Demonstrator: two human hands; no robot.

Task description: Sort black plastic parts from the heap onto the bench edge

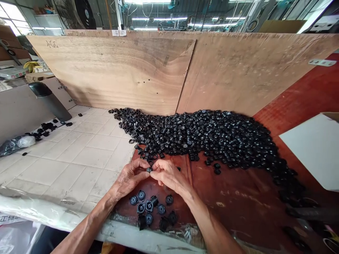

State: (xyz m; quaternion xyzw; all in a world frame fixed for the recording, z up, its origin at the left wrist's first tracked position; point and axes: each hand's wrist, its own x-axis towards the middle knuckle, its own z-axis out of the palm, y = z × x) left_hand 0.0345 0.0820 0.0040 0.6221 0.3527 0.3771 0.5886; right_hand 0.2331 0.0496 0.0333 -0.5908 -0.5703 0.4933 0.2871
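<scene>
**Black part (149, 169) pinched in left hand (132, 177) and right hand (169, 175)**

Part is small, roughly cylindrical; over worktop (238, 197), toward front edge. Hands nearly closed, thumbs and fingertips on it, wrists angled inward. Worktop: dull red sheet, pale tiles at left. Round loose parts (149, 205) by front edge. Glossy black pile (201, 135) along rear edge, against plywood (119, 70). Handwriting top left ends "GG"; labels (115, 32) unreadable.
</scene>
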